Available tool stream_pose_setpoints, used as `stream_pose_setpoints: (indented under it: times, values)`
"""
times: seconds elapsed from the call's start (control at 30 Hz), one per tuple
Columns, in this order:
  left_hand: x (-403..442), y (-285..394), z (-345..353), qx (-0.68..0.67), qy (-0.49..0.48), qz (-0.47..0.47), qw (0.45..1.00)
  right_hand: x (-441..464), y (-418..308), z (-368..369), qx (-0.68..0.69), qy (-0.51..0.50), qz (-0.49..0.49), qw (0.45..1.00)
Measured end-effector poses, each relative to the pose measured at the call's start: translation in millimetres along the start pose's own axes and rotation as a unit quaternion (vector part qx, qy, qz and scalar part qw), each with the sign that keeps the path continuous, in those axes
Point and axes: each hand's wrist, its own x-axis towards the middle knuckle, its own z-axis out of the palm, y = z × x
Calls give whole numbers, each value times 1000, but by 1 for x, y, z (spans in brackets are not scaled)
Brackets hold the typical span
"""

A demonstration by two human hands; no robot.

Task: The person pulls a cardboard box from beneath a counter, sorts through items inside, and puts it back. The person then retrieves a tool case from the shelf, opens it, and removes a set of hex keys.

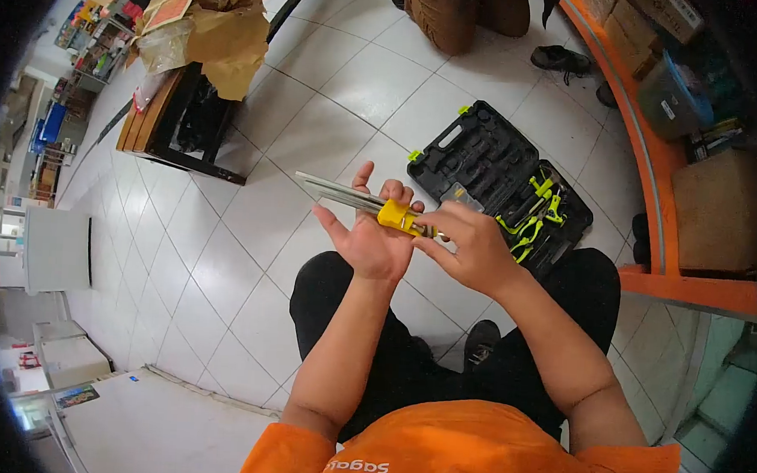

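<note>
Several thin metal rods (pixel 340 193) stick out to the left from a yellow holder (pixel 397 217). My left hand (pixel 376 241) lies palm up beneath them, its fingers partly curled around the holder and its thumb stretched out to the left. At the holder's right end, my right hand (pixel 472 246) pinches with thumb and fingertips; a small metal end shows there. Beyond my hands an open black tool case (pixel 486 148) lies on the floor, with bright green and black tools (pixel 528 231) in its nearer half.
Another person kneels at the top, near a black shoe (pixel 561 59). An orange shelf (pixel 648 156) with boxes stands at right. At upper left, a wooden bench (pixel 155 113) bears brown paper (pixel 226 44). My knees flank the tiled floor (pixel 215 254).
</note>
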Motion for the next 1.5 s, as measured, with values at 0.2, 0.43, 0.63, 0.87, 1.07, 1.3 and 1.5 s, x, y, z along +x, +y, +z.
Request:
stream_pose_setpoints:
  times: [0.2,0.43,0.63,0.87,1.07,1.3,1.5]
  values:
    - [3,-1,-6,3,-16,-18,1000,-2,1,3,-13,-48,30,998]
    - [6,-9,-9,-35,-11,-36,999,-1,0,1,-45,-45,63,996]
    - [9,-15,-10,130,16,-9,991,3,1,-4,-1,-12,93,996]
    - [12,-18,-12,90,3,-25,996,3,17,-13,41,-55,82,994]
    - [12,-15,-18,59,-66,-54,995,8,25,-28,55,-119,1,991]
    - [7,-13,-10,50,-35,-30,998,5,14,-26,-62,-76,-15,995]
    - [1,-12,-2,233,-125,-31,964,4,17,-31,-12,-62,9,998]
